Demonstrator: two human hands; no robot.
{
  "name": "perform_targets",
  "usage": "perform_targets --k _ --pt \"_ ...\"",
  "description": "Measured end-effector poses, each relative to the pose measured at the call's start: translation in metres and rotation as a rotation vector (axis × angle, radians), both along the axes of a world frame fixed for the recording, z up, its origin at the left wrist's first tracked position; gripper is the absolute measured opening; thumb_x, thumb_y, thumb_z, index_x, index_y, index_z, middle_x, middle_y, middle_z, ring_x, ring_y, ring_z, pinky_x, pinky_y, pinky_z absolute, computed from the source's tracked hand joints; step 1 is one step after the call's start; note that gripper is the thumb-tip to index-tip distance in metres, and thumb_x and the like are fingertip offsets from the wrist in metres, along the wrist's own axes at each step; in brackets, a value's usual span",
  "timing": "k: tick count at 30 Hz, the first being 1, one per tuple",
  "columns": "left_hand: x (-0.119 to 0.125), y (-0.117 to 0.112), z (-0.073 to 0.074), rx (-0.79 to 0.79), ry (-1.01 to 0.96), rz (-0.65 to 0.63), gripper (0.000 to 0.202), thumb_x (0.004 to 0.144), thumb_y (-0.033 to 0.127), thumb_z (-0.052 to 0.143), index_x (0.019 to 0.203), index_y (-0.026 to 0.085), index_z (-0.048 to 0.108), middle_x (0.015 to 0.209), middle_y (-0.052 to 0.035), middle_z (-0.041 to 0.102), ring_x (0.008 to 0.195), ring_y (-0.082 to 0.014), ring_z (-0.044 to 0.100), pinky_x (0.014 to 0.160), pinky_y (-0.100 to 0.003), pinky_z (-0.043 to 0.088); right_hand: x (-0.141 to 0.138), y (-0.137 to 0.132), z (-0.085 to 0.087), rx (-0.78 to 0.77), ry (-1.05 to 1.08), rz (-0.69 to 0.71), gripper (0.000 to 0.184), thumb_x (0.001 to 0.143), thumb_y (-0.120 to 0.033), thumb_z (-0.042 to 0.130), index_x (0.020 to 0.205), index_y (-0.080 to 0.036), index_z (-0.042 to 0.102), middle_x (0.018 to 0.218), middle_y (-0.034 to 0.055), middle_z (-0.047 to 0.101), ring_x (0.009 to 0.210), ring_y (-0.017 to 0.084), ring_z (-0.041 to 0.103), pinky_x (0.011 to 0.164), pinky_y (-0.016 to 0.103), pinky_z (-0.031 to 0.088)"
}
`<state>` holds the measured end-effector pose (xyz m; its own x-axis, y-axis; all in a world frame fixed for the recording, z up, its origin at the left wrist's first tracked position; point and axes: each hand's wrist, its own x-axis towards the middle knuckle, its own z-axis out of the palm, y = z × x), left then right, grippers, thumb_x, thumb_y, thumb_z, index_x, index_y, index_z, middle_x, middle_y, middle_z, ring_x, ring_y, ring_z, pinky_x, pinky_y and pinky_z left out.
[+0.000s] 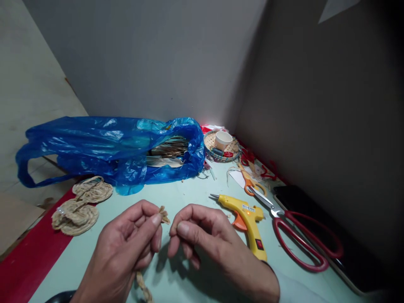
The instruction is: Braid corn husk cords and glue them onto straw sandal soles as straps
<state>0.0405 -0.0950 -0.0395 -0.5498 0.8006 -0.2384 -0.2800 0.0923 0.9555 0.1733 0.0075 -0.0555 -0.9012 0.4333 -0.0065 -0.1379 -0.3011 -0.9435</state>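
My left hand (126,244) pinches the frayed end of a braided straw cord (163,214) between thumb and forefinger. More of that cord hangs below the palm, down to the bottom edge of the view. Close by on the right, my right hand (208,240) has its thumb pressed to the forefinger; anything between those fingertips is too small to tell. A small gap separates the fingertips from the cord's end. A yellow glue gun (244,210) with an orange trigger lies just beyond my right hand, its nozzle pointing left.
Coiled straw pieces (75,214) lie at left, before a blue plastic bag (104,143) holding dry stalks. Large red-handled scissors (303,227), orange scissors (252,185) and a black phone-like slab (353,256) lie right. A woven tray (235,153) with a white cup (223,139) stands behind.
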Motion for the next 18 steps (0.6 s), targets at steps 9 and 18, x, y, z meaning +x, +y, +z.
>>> perform_targets --k 9,18 --pt "-0.008 -0.001 -0.008 0.021 -0.054 -0.081 0.030 0.075 0.046 0.081 0.074 0.019 0.067 0.053 0.0049 0.057 0.041 -0.0014 0.025 0.037 -0.010 0.020 -0.001 0.005 -0.006 0.030 0.012 -0.026 0.017 0.094 -0.030 0.056 0.083 -0.017 0.055 0.070 -0.0004 0.064 0.051 0.006 0.043 0.049 0.018 0.034" --pt "-0.011 0.001 -0.007 0.024 -0.022 -0.019 0.031 0.071 0.046 0.083 0.076 0.020 0.067 0.053 0.0048 0.058 0.043 -0.0026 0.026 0.037 -0.010 0.023 0.008 0.015 -0.005 0.063 -0.053 -0.103 0.027 0.093 -0.029 0.055 0.070 -0.018 0.049 0.060 -0.0069 0.038 0.052 0.007 0.029 0.046 0.020 0.023"
